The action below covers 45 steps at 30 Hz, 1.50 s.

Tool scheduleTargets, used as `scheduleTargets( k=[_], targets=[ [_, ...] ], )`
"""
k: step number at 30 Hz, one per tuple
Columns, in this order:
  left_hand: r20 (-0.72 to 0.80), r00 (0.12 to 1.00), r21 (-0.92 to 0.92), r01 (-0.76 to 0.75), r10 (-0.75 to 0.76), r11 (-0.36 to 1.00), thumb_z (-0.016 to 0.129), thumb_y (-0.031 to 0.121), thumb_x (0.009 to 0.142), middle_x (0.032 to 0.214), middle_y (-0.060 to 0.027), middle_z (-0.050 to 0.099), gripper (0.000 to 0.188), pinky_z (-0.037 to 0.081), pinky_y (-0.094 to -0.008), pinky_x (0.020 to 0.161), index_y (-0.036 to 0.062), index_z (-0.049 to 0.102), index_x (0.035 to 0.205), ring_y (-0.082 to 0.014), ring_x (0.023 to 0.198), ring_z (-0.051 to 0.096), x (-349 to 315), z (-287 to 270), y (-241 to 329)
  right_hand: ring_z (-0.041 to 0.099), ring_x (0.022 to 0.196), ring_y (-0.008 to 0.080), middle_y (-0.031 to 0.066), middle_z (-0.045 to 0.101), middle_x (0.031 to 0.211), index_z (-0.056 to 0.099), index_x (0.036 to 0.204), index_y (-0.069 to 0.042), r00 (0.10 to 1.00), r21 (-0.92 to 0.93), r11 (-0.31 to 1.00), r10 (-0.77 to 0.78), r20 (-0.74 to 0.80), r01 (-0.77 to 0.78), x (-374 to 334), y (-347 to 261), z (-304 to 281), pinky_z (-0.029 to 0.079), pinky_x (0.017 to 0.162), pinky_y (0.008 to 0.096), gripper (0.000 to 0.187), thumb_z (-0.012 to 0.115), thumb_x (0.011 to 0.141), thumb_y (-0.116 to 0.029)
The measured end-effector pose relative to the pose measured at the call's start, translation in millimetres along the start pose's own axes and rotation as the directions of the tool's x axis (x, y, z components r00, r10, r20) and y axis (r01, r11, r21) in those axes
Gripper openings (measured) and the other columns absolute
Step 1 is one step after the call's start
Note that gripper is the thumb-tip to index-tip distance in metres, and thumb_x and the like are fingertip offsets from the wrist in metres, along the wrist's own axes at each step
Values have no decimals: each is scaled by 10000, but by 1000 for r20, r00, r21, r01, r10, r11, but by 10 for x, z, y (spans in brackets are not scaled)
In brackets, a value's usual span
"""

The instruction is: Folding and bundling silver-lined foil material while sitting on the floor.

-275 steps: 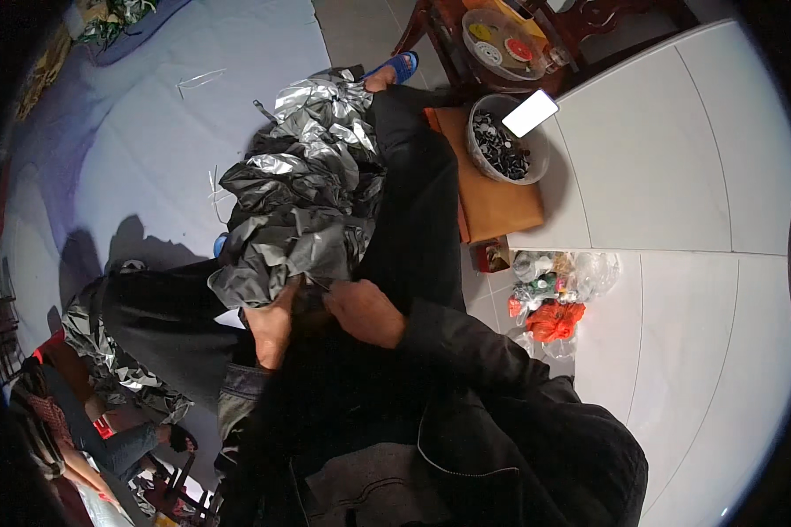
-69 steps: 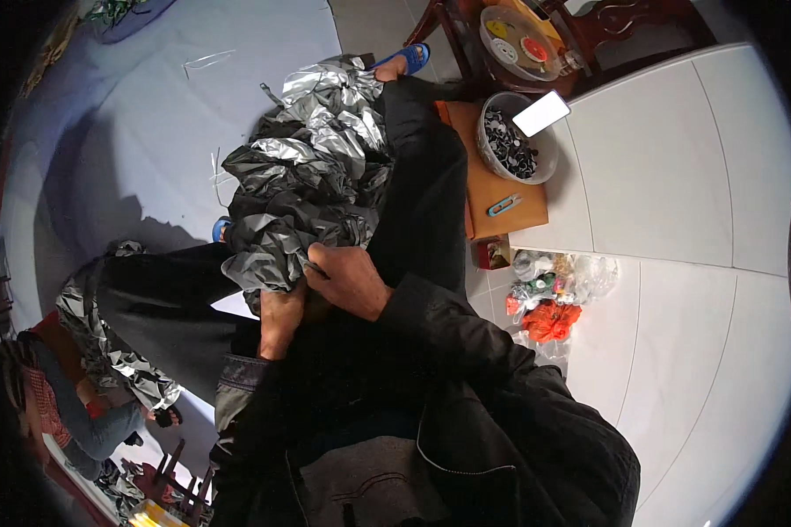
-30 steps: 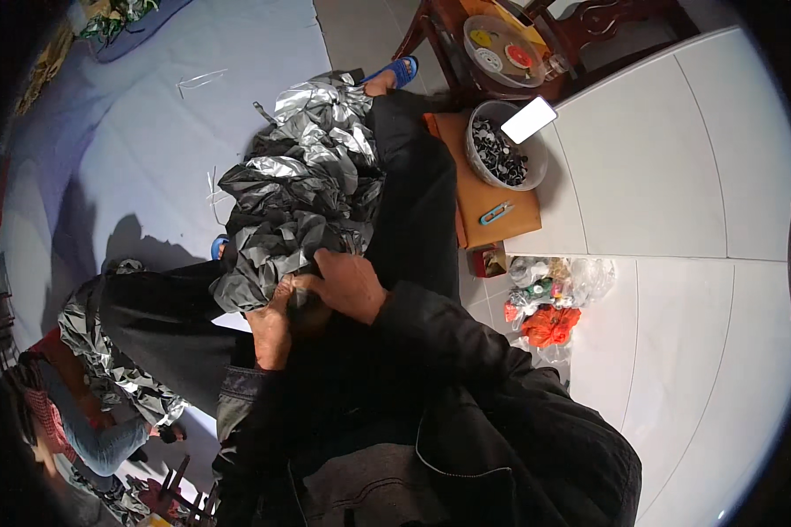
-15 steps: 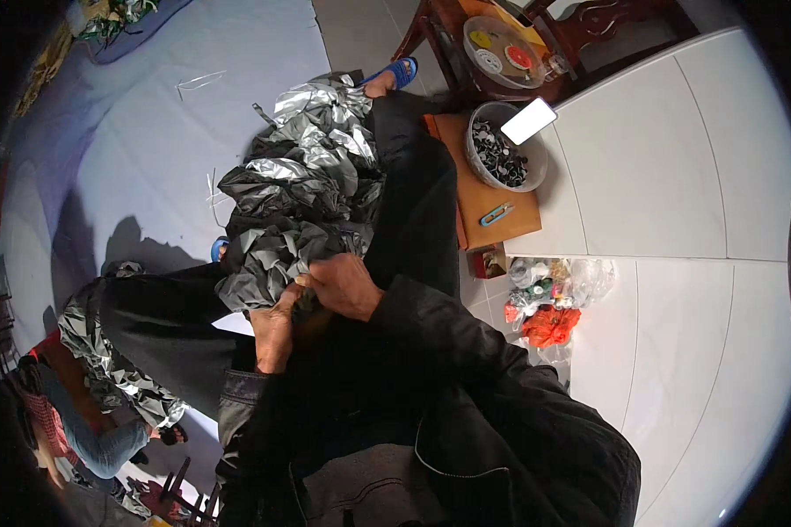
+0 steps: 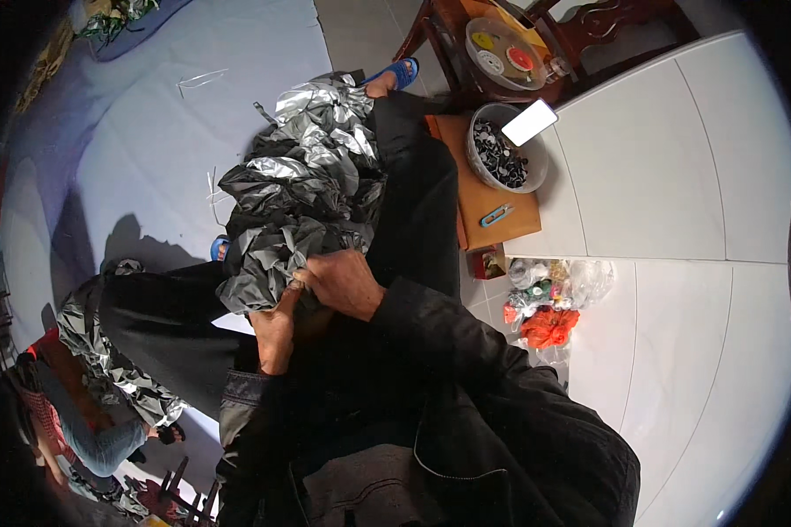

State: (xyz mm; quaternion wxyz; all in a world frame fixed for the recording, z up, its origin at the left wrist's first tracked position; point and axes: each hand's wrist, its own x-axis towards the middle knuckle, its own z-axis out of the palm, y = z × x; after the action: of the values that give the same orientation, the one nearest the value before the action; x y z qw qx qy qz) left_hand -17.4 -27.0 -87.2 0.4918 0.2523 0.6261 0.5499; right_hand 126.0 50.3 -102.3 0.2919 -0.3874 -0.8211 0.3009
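Across my lap lies a crumpled heap of shiny silver-and-black fabric (image 5: pixel 303 176), draped down toward my sandalled foot. My left hand (image 5: pixel 275 336) pinches the near edge of this fabric with thumb and fingers. Right beside it, my right hand (image 5: pixel 343 285) is closed on the same edge, its fingertips meeting the left thumb. Whatever small item may lie between the fingertips is hidden. A white patch shows under the fabric by my left wrist.
On an orange-brown stool to the right are a tub of dark, button-like pieces (image 5: pixel 499 156), a white phone-like slab (image 5: pixel 529 122) and blue thread snips (image 5: pixel 497 215). A round container (image 5: pixel 505 54) stands on a wooden chair. Plastic bags (image 5: pixel 549 327) lie below. Another person sits at lower left.
Both hands stay on the fabric edge, with only a slight shift of the fingers. Nothing else has visibly moved.
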Motion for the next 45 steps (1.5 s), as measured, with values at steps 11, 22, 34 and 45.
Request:
scheduleTargets(
  k=[11,22,34,45],
  targets=[
    [-36,996,157,-75,82,985,720,4,811,1213,-109,620,480,452,-351,982,-21,572,1267,-248,1109,576,32,-95,-131,652,638,322,108,611,702,645,776,-69,997,-57,996,-59,54,62,28,-267,-184,507,553,445,168,636,875,-204],
    [-2,986,268,-161,168,950,675,44,865,1236,-113,604,414,436,-357,997,-15,576,1263,-254,1144,553,106,-192,-376,641,605,339,126,597,659,619,768,-59,994,-53,993,-109,-15,108,48,-353,-194,495,534,455,194,638,889,-210],
    [267,950,247,-231,163,941,720,32,843,1165,-73,637,387,465,-333,928,-26,598,1206,-197,1041,579,354,-145,761,598,609,383,157,571,679,542,819,-38,999,224,974,51,-15,-47,197,-748,-620,462,534,463,195,664,894,-171],
    [652,733,516,-615,193,596,683,129,872,1016,-99,665,260,469,-360,919,24,670,1109,-242,997,622,232,-422,175,599,673,363,161,573,753,556,887,-31,969,494,835,-236,-78,243,512,-1184,-637,469,607,424,116,635,906,-115]
  ],
)
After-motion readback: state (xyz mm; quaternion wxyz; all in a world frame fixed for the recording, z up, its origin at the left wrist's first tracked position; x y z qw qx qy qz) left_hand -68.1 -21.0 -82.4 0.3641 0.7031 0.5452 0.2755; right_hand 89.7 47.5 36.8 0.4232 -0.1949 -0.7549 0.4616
